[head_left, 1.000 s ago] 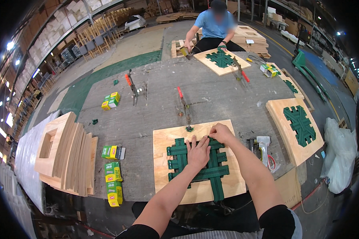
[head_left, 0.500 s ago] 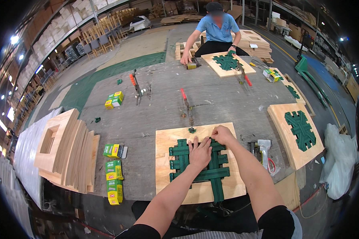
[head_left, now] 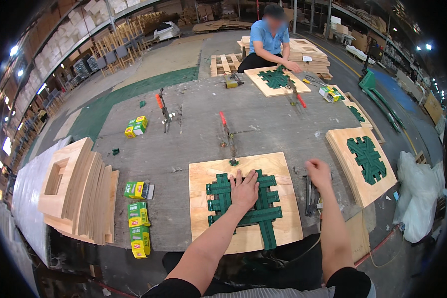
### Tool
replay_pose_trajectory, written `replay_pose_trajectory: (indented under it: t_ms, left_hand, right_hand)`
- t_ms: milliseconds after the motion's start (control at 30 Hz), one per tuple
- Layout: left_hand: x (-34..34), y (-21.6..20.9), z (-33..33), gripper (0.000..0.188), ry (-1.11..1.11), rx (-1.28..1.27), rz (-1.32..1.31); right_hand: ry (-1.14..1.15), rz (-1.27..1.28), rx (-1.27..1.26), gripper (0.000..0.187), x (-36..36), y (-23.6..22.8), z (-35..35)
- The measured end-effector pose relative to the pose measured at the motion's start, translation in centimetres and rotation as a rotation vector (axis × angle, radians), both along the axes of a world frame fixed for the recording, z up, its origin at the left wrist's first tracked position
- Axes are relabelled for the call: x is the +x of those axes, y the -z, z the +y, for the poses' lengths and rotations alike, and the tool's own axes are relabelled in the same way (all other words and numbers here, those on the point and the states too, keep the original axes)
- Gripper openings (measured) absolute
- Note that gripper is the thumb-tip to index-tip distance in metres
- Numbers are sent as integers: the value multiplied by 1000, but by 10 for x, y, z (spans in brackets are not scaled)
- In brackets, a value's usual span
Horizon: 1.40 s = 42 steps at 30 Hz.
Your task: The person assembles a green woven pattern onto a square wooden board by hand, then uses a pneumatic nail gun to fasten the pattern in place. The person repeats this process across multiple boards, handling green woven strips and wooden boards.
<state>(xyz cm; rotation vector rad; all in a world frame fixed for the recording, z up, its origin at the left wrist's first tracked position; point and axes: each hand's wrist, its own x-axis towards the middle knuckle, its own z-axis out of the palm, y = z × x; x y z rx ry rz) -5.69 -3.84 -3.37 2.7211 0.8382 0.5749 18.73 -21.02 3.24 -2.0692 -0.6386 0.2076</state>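
Observation:
A light plywood panel [head_left: 283, 218] lies before me, with dark green webbing straps [head_left: 263, 214] crossing over its middle. My left hand [head_left: 244, 191] rests on the upper straps, fingers spread and palm down. To the right of the panel, my right hand [head_left: 319, 174] is curled above a dark and pale staple gun [head_left: 310, 196]. My hand and forearm hide most of that tool, and whatever the fingers hold is out of sight. A toggle clamp with a red handle [head_left: 223, 118] bears on the panel's top edge.
Staple boxes [head_left: 138, 213] and stacked wooden frames [head_left: 79, 193] stand on the left. A strapped panel stack [head_left: 362, 164] is at right, by plastic wrapping [head_left: 412, 193]. Another clamp [head_left: 163, 107] stands farther off. Across the table a co-worker [head_left: 270, 42] works on a similar panel [head_left: 273, 82].
My right hand has left the straps at the panel's top and moved right, over the staple gun. The left hand stays on the straps. The co-worker's hands have come together over their panel.

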Motion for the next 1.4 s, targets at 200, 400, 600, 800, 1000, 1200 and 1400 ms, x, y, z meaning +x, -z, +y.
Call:
replay_pose_trajectory:
  t_ms: [200,400,600,800,1000,1200,1400]
  left_hand:
    - [7,1,-6,45,16,15,-23]
    - [0,-1,-2,44,0,27,-11]
    - [4,-2,-6,44,16,18,-56]
    - [-4,1,0,43,-13,32,-98]
    - [-1,2,-2,44,-2,-1,-118]
    - [-1,1,-1,45,1,-39,-101]
    - [-3,2,2,46,-7,-49,-115]
  right_hand:
    - [264,-55,-542,42,7,16,-116]
    - [193,-25,-544,48,-1,21,-95]
    - [268,114,-356,45,-6,9,-92]
    - [78,463,311,40,-42,-39,-52]
    - [-28,661,245,46,-74,-63,19]
    - [-236,578,-49,30,-108,-42,81]
    - [-242,507,-119,28,-116,-32,100]
